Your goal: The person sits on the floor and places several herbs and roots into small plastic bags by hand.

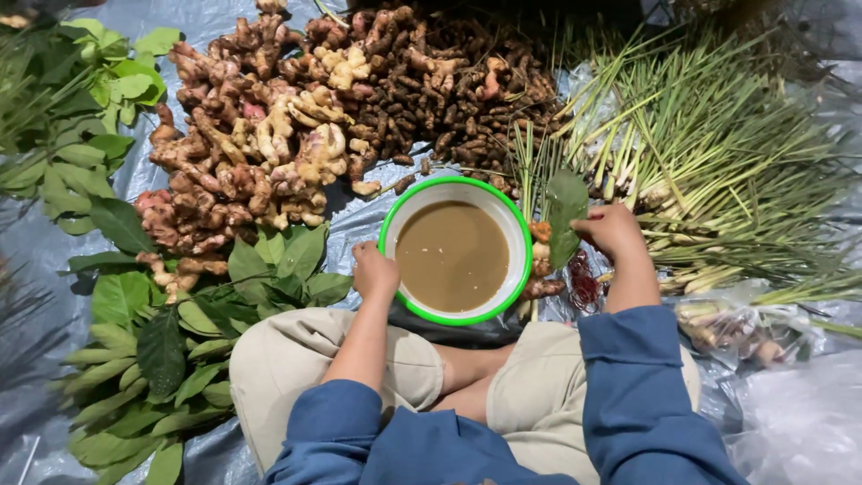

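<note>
The person's face and upper body are cut off at the bottom of the frame; only blue sleeves and folded knees show. At centre sits a white bowl [514, 235] of brown liquid. The left hand [374, 271] curls shut against its left rim, fingertips hidden. Right of the bowl, the right hand [613, 230] pinches a green leaf [564, 211] standing above its fingers.

Ginger roots [260, 153], lemongrass stalks [718, 153] and leafy sprigs [135, 359] lie on perhaps plastic sheeting [808, 422].
</note>
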